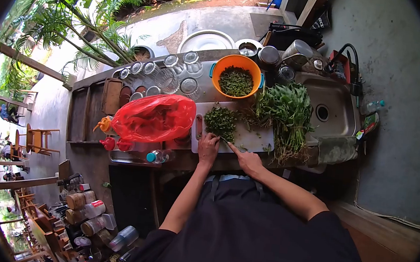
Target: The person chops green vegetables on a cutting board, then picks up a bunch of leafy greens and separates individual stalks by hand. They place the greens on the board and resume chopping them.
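My right hand [248,161] grips a knife [226,141], with the index finger stretched forward along it; most of the handle is hidden by the hand. My left hand [209,145] is closed at the near edge of a heap of chopped leafy greens [221,122], its bent fingers on the greens beside the blade. Under both lies a white cutting board [255,141]. To the right, a big bunch of uncut greens [287,113] with roots overlaps the board. Behind the board, an orange colander [218,87] with blue handles holds cut greens.
A red plastic bag [155,118] sits left of the board, near a blue-capped bottle [159,156]. Several upturned glasses [190,86] stand behind it. A steel sink [332,92] is on the right, with a cloth [337,150] on its front edge.
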Action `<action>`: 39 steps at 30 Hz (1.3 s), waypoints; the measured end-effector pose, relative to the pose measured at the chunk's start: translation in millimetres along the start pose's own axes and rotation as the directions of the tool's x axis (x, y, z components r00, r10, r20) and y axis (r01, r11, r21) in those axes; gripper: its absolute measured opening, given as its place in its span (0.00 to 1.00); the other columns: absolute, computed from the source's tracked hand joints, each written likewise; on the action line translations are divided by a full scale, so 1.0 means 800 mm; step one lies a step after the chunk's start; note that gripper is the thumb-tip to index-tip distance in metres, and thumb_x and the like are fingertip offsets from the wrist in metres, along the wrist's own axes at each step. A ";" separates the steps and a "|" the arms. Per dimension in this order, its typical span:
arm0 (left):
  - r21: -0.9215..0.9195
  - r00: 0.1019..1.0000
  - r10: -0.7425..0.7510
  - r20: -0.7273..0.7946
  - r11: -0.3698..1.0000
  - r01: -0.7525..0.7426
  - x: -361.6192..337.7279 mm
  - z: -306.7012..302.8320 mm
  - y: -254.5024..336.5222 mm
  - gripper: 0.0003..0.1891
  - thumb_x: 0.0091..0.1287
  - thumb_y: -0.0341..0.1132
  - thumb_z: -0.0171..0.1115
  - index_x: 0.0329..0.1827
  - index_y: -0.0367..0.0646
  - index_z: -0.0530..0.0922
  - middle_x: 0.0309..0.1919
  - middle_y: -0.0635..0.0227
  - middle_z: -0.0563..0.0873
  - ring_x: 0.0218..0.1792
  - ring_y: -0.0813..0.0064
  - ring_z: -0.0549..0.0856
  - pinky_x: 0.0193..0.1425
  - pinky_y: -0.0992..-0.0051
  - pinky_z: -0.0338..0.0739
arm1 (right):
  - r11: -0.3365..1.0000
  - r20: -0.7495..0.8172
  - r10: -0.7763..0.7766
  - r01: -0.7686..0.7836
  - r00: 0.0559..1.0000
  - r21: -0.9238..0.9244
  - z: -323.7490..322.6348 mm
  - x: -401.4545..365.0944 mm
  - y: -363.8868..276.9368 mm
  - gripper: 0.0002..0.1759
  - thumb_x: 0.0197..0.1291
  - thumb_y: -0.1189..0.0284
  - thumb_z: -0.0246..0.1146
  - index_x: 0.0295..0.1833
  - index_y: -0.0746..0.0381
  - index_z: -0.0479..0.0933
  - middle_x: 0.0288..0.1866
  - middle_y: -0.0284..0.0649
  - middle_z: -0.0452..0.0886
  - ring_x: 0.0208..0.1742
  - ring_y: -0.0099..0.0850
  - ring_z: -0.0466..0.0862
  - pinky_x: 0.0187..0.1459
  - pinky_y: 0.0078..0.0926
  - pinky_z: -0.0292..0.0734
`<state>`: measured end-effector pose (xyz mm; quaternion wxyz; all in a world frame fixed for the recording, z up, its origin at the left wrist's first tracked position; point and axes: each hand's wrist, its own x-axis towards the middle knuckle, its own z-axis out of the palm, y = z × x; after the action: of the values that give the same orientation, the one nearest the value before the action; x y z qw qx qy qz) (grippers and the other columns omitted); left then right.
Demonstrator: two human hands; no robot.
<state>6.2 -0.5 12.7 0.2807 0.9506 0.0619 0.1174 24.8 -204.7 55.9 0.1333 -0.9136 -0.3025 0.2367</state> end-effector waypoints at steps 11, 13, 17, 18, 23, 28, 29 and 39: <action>-0.059 0.994 -0.092 -0.061 0.994 0.088 -0.002 0.004 -0.001 0.06 0.61 0.32 0.68 0.40 0.46 0.88 0.37 0.66 0.86 0.45 0.61 0.83 0.51 0.63 0.77 | 1.000 -0.022 0.015 -0.015 1.000 0.018 0.005 0.005 -0.002 0.45 0.66 0.75 0.49 0.83 0.30 0.40 0.32 0.55 0.84 0.33 0.55 0.85 0.39 0.55 0.80; -0.057 0.994 -0.089 -0.062 0.995 0.086 -0.002 0.004 -0.001 0.05 0.61 0.32 0.69 0.39 0.46 0.89 0.36 0.66 0.86 0.44 0.61 0.84 0.51 0.63 0.77 | 1.000 -0.018 0.006 -0.005 1.000 0.023 0.007 -0.002 0.007 0.45 0.66 0.74 0.49 0.83 0.30 0.41 0.32 0.55 0.84 0.33 0.54 0.85 0.40 0.54 0.80; -0.052 0.994 -0.087 -0.069 0.995 0.084 -0.002 0.002 -0.001 0.06 0.60 0.32 0.70 0.38 0.43 0.89 0.37 0.62 0.86 0.44 0.59 0.84 0.50 0.62 0.78 | 0.999 0.043 0.014 -0.012 0.999 -0.030 -0.002 -0.015 0.016 0.44 0.67 0.73 0.50 0.83 0.31 0.41 0.30 0.54 0.83 0.31 0.52 0.85 0.38 0.53 0.80; -0.053 0.994 -0.087 -0.072 0.995 0.083 -0.002 0.003 -0.002 0.06 0.60 0.32 0.70 0.38 0.43 0.89 0.37 0.62 0.86 0.44 0.59 0.84 0.50 0.62 0.78 | 0.999 0.041 0.013 -0.012 0.999 -0.032 -0.004 -0.016 0.018 0.44 0.67 0.73 0.50 0.83 0.31 0.41 0.30 0.54 0.83 0.31 0.52 0.85 0.38 0.53 0.80; -0.100 0.996 -0.082 -0.032 0.992 0.078 0.001 0.004 -0.003 0.06 0.60 0.30 0.70 0.38 0.42 0.89 0.36 0.61 0.86 0.43 0.58 0.85 0.51 0.62 0.78 | 0.999 -0.004 -0.011 0.011 1.000 -0.039 -0.013 -0.017 0.012 0.42 0.68 0.71 0.51 0.83 0.35 0.44 0.27 0.51 0.83 0.28 0.50 0.84 0.35 0.52 0.79; -0.101 0.995 -0.101 -0.024 0.990 0.099 0.000 0.005 0.002 0.05 0.60 0.31 0.70 0.38 0.43 0.88 0.36 0.62 0.85 0.44 0.59 0.84 0.51 0.62 0.78 | 0.999 -0.019 -0.016 0.015 1.000 -0.030 -0.017 -0.016 0.000 0.41 0.68 0.70 0.52 0.83 0.36 0.46 0.27 0.50 0.83 0.28 0.51 0.84 0.35 0.52 0.80; -0.110 0.993 -0.119 -0.020 0.987 0.116 -0.001 0.006 0.001 0.05 0.61 0.32 0.69 0.37 0.44 0.88 0.36 0.64 0.85 0.44 0.60 0.84 0.51 0.62 0.77 | 1.000 0.000 -0.003 0.003 1.000 -0.024 -0.019 -0.015 -0.004 0.41 0.68 0.70 0.52 0.83 0.37 0.47 0.28 0.51 0.83 0.28 0.51 0.84 0.35 0.52 0.80; -0.128 0.991 -0.135 -0.019 0.983 0.132 -0.002 0.009 -0.002 0.05 0.60 0.32 0.70 0.37 0.43 0.88 0.36 0.64 0.85 0.44 0.59 0.84 0.51 0.62 0.77 | 1.000 0.062 -0.016 0.017 0.998 -0.013 -0.029 0.013 -0.011 0.39 0.66 0.72 0.51 0.82 0.39 0.51 0.31 0.54 0.84 0.35 0.54 0.85 0.40 0.54 0.80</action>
<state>6.7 -3.4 6.1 0.3467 0.9229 0.1217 0.1150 39.5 -193.5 75.8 0.1198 -0.9042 -0.3157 0.2617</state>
